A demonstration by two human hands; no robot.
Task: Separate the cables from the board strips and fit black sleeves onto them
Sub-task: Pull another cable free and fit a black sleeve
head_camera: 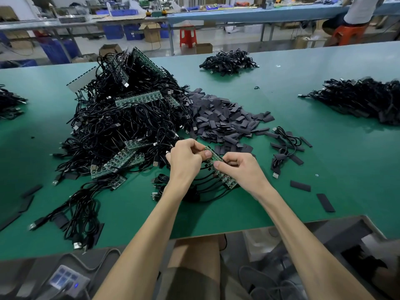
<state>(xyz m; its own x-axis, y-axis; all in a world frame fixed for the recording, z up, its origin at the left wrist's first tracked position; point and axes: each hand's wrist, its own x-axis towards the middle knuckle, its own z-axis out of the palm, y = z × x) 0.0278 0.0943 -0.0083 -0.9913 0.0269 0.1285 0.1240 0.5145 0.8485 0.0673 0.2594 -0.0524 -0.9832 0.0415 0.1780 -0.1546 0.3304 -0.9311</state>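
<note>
Step in hand: judged to be separation; a single board strip (217, 159) is held just above the green table (337, 161), and no sleeve is being fitted yet.
Left hand (186, 159): fingers are curled, with thumb and forefinger clamped on the far end of the strip.
Right hand (240, 167): thumb and forefinger are clamped on the strip just beside the left grip; the near end of the strip sticks out below the palm.
Attached cables (207, 180): several black leads hang from the strip's left edge and loop down to the table under the left wrist.
Stock: a big tangled heap (121, 126) of cables and strips lies to the left of the hands.
Black sleeves (223, 120): a loose pile lies just beyond the hands, touching the heap.
Sleeved piles: two are seen, one far across the table (229, 61) and one at the right (363, 100); they are presumed finished.
Grip advice: the two pinches should be kept close together on either side of one break line, so that only one small board is flexed off.
Motion advice: a short bend is preferred to a pull, so the soldered lead is not strained.
Risk: the hanging leads may snag on each other; they should be allowed to fall free before the freed cable is lifted away.
Next: a sleeve is within the right hand's reach.
</note>
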